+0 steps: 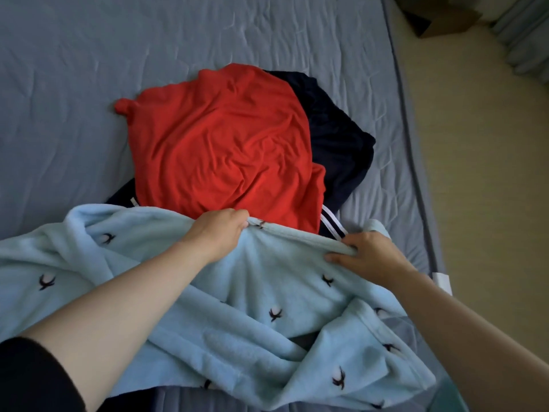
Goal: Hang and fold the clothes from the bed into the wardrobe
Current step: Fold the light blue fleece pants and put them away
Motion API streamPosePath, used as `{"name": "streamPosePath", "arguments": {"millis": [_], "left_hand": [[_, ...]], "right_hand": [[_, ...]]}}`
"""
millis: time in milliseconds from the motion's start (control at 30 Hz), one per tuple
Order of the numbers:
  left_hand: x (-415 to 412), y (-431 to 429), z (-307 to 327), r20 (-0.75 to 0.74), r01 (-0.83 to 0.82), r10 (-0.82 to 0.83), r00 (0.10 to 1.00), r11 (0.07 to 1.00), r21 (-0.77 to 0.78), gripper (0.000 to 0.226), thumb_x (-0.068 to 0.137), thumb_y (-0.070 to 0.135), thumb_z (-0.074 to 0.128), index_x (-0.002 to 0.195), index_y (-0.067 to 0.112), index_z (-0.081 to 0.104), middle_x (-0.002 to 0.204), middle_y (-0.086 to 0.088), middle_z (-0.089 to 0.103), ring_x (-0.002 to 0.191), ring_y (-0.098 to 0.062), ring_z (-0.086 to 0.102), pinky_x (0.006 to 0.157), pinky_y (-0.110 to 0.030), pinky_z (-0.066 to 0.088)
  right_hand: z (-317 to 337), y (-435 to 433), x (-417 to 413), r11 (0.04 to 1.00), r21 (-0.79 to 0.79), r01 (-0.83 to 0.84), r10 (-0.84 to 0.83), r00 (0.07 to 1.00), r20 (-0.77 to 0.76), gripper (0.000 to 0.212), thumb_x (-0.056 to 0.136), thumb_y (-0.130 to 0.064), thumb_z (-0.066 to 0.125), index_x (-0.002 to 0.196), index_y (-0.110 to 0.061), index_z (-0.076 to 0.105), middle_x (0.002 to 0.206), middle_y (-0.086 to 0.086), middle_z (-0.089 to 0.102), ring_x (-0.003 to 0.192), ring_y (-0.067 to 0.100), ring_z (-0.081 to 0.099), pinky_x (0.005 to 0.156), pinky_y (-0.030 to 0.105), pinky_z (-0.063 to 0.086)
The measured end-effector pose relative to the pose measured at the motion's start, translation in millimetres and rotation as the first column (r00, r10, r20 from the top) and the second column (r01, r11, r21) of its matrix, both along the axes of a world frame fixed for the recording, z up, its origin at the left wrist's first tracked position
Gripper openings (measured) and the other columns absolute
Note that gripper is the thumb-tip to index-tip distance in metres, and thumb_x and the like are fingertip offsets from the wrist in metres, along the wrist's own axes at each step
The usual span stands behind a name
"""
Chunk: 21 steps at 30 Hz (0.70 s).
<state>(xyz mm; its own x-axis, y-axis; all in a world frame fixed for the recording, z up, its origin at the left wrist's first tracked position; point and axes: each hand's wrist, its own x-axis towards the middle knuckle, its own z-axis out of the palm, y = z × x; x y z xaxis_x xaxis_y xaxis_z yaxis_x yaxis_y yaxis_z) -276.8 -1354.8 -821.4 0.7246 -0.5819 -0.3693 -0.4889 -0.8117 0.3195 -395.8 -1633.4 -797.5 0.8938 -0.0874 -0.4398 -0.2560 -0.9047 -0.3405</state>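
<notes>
- Clothes lay in a heap on the bed (pixel 89 69), which was covered by a wrinkled grey-blue quilted sheet.
- Nearest you, the blue fleece (pixel 267 292), pale and dotted with small dark bird-like motifs, was spread across the near part of the bed, with its far edge lifted between your two hands.
- Your left hand (pixel 218 230) was clenched over that far edge, fingers curled round the fabric, just beside the lower hem of the red shirt (pixel 219 144).
- Your right hand (pixel 368 257) grasped the same edge further right, thumb pressed along the near side of the bunched fold and fingers tucked behind it.
- The red shirt lay crumpled at the middle of the bed, just beyond the fleece and on top of a navy garment (pixel 335 138).
- White stripes on the navy garment showed just beside your right hand.
- A black sleeve (pixel 32 379) covered your left upper arm at the lower left corner.
- Off the bed to the right you had pale floor (pixel 490 144), with a cardboard box (pixel 442 16) and a curtain (pixel 528 31) at the far corner.
</notes>
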Motion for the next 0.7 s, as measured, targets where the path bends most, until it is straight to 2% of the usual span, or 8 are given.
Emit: {"name": "streamPosePath", "arguments": {"millis": [133, 267, 333, 367, 433, 500, 600, 700], "left_hand": [[-1, -14, -1, 0.036, -0.037, 0.033, 0.999, 0.992, 0.118, 0.024, 0.1, 0.023, 0.033, 0.106, 0.013, 0.054, 0.113, -0.01, 0.061, 0.103, -0.032, 0.058, 0.076, -0.037, 0.041], [3, -34, -2, 0.107, -0.118, 0.095, 0.99, 0.967, 0.226, 0.025, 0.098, 0.019, 0.037, 0.111, 0.016, 0.058, 0.118, -0.009, 0.06, 0.109, -0.032, 0.057, 0.082, -0.038, 0.044], [8, -45, -6, 0.113, -0.168, 0.142, 0.983, 0.945, 0.282, 0.028, 0.096, 0.017, 0.037, 0.115, 0.017, 0.057, 0.122, -0.009, 0.057, 0.112, -0.031, 0.054, 0.087, -0.038, 0.043], [10, -50, -10, 0.118, -0.192, 0.162, 0.98, 0.931, 0.312, 0.029, 0.096, 0.017, 0.037, 0.117, 0.017, 0.057, 0.124, -0.009, 0.056, 0.114, -0.031, 0.052, 0.088, -0.039, 0.042], [11, -55, -14, 0.131, -0.247, 0.215, 0.968, 0.906, 0.343, 0.028, 0.095, 0.017, 0.04, 0.118, 0.014, 0.056, 0.125, -0.01, 0.055, 0.116, -0.032, 0.051, 0.091, -0.041, 0.043], [9, -61, -19, 0.138, -0.303, 0.274, 0.952, 0.915, 0.268, 0.026, 0.092, 0.017, 0.045, 0.116, 0.012, 0.054, 0.123, -0.013, 0.055, 0.115, -0.035, 0.05, 0.092, -0.043, 0.043], [-4, -75, -22, 0.194, -0.173, 0.152, 0.969, 0.981, 0.092, 0.027, 0.092, 0.029, 0.048, 0.113, 0.015, 0.056, 0.115, -0.01, 0.058, 0.11, -0.033, 0.052, 0.092, -0.042, 0.041], [-21, -103, -19, 0.188, -0.029, 0.018, 0.982, 0.998, 0.059, 0.037, 0.094, 0.046, 0.045, 0.114, 0.018, 0.056, 0.113, -0.004, 0.059, 0.109, -0.028, 0.053, 0.094, -0.039, 0.035]], "right_hand": [[8, -24, -5, 0.997, 0.041, 0.07, -0.066, 0.994, -0.088, 0.04, 0.077, -0.059, 0.068, 0.06, -0.025, 0.055, 0.06, -0.006, 0.053, 0.061, 0.007, 0.05, 0.054, 0.022, 0.034], [18, -47, -3, 0.992, -0.11, 0.054, -0.049, 0.998, 0.048, 0.056, 0.074, -0.067, 0.062, 0.054, -0.018, 0.045, 0.05, -0.006, 0.046, 0.05, 0.008, 0.047, 0.048, 0.027, 0.032], [13, -57, 6, 0.975, -0.205, 0.082, -0.058, 0.991, 0.123, 0.054, 0.077, -0.067, 0.058, 0.058, -0.018, 0.046, 0.053, -0.006, 0.051, 0.055, 0.014, 0.052, 0.051, 0.029, 0.034], [7, -60, 14, 0.962, -0.258, 0.092, -0.059, 0.99, 0.131, 0.047, 0.082, -0.063, 0.056, 0.064, -0.02, 0.051, 0.063, -0.006, 0.057, 0.065, 0.018, 0.057, 0.06, 0.03, 0.038], [-9, -62, 29, 0.93, -0.35, 0.113, -0.086, 0.992, 0.092, 0.032, 0.091, -0.05, 0.052, 0.093, -0.02, 0.062, 0.096, 0.002, 0.064, 0.097, 0.025, 0.06, 0.087, 0.037, 0.041], [-28, -65, 32, 0.918, -0.306, 0.251, -0.245, 0.968, 0.06, 0.039, 0.094, -0.039, 0.054, 0.126, -0.017, 0.053, 0.126, 0.008, 0.054, 0.121, 0.029, 0.048, 0.105, 0.045, 0.034], [-42, -67, 7, 0.869, -0.118, 0.48, -0.472, 0.877, 0.096, 0.066, 0.092, -0.038, 0.059, 0.145, -0.012, 0.03, 0.145, 0.013, 0.037, 0.133, 0.033, 0.035, 0.11, 0.05, 0.031], [-42, -79, -43, 0.823, -0.068, 0.563, -0.556, 0.825, 0.106, 0.073, 0.09, -0.043, 0.058, 0.147, -0.011, 0.025, 0.145, 0.012, 0.039, 0.129, 0.034, 0.042, 0.104, 0.048, 0.039]]}}
